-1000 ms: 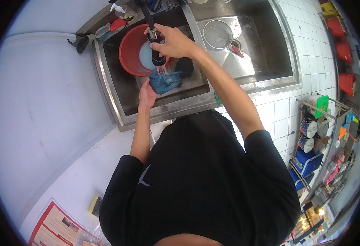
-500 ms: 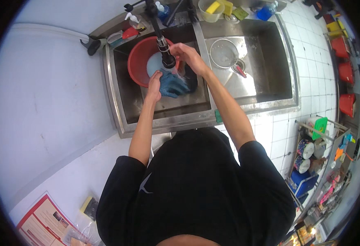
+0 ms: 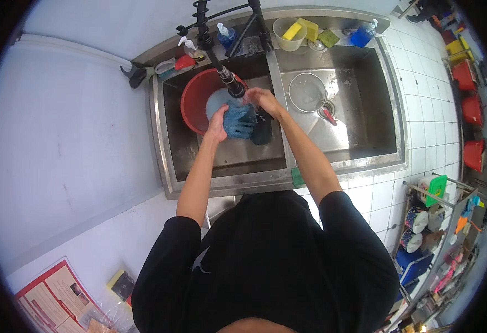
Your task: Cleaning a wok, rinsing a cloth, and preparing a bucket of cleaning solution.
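A wet blue glove (image 3: pixel 238 123) hangs over the left sink basin, its fingers pointing toward me. My left hand (image 3: pixel 218 125) is closed on the glove's left side. Just above the glove is the black spray nozzle (image 3: pixel 234 86) of the tap. My right hand (image 3: pixel 264 101) is beside the nozzle's tip, at the glove's upper right; its fingertips are blurred and partly hidden, so their grip is unclear. Behind the glove stands a red tub (image 3: pixel 194 105) with a whitish round shape inside. Something dark (image 3: pixel 262 132) lies right of the glove in the basin.
In the right basin a round strainer (image 3: pixel 308 92) sits near the drain and a red-handled tool (image 3: pixel 329 116). Along the back ledge are soap bottles (image 3: pixel 226 36), a pale tub with sponges (image 3: pixel 288 38) and a blue bottle (image 3: pixel 364 34). A green pad (image 3: pixel 298 176) rests on the front rim.
The whole view has shifted, with the sink lower in the picture. My right hand has come down from beside the nozzle's body to its tip, closer to the glove. My left hand keeps its hold.
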`<state>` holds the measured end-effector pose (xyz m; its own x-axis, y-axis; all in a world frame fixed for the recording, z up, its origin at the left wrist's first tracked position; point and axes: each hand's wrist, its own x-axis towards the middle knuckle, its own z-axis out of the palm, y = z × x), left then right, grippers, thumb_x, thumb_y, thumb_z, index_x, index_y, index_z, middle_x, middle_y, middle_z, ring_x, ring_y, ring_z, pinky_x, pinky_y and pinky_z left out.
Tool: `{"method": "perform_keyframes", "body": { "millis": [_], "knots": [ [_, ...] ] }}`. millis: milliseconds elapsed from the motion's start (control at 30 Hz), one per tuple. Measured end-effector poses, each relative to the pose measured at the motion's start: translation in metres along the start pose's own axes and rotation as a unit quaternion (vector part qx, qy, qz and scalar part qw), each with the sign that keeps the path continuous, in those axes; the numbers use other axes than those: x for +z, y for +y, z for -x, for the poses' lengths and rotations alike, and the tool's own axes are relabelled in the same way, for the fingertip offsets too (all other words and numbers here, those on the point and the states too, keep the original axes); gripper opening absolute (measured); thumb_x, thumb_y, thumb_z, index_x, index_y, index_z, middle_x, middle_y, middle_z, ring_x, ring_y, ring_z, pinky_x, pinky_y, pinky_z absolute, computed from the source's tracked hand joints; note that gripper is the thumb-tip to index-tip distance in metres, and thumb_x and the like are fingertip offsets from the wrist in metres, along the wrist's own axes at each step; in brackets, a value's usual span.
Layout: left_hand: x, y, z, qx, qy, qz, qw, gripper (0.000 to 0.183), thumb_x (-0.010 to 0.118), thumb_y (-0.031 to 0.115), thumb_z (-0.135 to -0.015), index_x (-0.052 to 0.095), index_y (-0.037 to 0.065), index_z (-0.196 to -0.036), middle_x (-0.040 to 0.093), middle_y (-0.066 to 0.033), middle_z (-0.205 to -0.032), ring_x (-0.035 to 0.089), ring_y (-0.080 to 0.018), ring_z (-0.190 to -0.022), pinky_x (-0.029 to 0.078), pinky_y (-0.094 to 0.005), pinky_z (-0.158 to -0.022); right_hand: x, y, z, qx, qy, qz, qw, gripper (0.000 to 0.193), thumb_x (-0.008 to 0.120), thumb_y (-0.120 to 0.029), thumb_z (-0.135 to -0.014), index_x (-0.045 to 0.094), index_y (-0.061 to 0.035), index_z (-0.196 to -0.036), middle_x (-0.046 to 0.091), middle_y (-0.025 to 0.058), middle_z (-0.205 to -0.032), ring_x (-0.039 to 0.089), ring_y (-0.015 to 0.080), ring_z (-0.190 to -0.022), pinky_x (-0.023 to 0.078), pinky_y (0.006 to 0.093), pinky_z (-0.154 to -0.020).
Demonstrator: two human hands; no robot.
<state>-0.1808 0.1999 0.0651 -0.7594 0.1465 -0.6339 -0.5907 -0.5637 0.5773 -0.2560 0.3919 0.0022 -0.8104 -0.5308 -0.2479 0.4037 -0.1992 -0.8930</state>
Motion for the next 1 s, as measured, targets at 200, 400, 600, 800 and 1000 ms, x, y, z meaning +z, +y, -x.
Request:
{"method": "perform_keyframes", "body": {
  "millis": [200,400,600,800,1000],
  "knots": [
    [0.006,0.033,0.008,0.017,0.006,0.038,0.999,0.032,0.038,0.024,-0.097,0.051,0.003,-0.117,0.062,-0.0163,-0.114,0.062,-0.0303,-0.103,0.048,-0.0445,-0.094,-0.014,0.025,0.005,-0.036,-0.045,0.242,0.969,0.021,0.062,-0.017,-0.085,0.064,-0.0046,-0.102,0.065,0.0041,-0.087,0.060,0.0160,-0.083,0.047,0.0316,-0.071],
    [0.007,0.042,0.008,0.039,0.018,0.059,0.997,0.033,0.038,0.025,-0.097,0.053,0.001,-0.114,0.061,-0.0158,-0.118,0.061,-0.0319,-0.106,0.046,-0.0469,-0.096,-0.038,0.006,-0.019,-0.030,-0.008,0.304,0.952,0.019,0.068,-0.022,-0.084,0.061,-0.0041,-0.089,0.063,0.0067,-0.079,0.058,0.0147,-0.076,0.046,0.0323,-0.067],
    [0.012,0.039,0.003,0.070,0.009,0.092,0.993,0.033,0.035,0.023,-0.098,0.049,0.004,-0.122,0.060,-0.0131,-0.119,0.059,-0.0302,-0.108,0.044,-0.0464,-0.098,-0.047,-0.023,-0.041,-0.091,0.005,0.196,0.976,0.014,0.070,-0.015,-0.085,0.060,-0.0055,-0.083,0.060,-0.0004,-0.074,0.054,0.0082,-0.070,0.044,0.0259,-0.063],
    [0.040,0.039,0.007,0.209,0.023,0.038,0.977,0.033,0.044,0.022,-0.096,0.047,0.007,-0.125,0.056,-0.0069,-0.123,0.053,-0.0218,-0.115,0.040,-0.0401,-0.102,-0.055,-0.053,-0.053,-0.107,-0.006,0.195,0.975,0.012,0.071,-0.014,-0.084,0.064,-0.0044,-0.085,0.063,0.0008,-0.075,0.056,0.0086,-0.070,0.046,0.0255,-0.065],
    [0.027,0.025,0.002,0.260,0.143,-0.010,0.955,0.036,0.043,0.021,-0.096,0.044,0.007,-0.129,0.052,-0.0043,-0.126,0.047,-0.0173,-0.120,0.035,-0.0342,-0.104,-0.057,-0.074,-0.053,-0.104,-0.025,0.215,0.971,0.010,0.068,-0.012,-0.085,0.069,-0.0032,-0.088,0.069,0.0038,-0.084,0.062,0.0100,-0.078,0.050,0.0267,-0.072]
  ]
}}
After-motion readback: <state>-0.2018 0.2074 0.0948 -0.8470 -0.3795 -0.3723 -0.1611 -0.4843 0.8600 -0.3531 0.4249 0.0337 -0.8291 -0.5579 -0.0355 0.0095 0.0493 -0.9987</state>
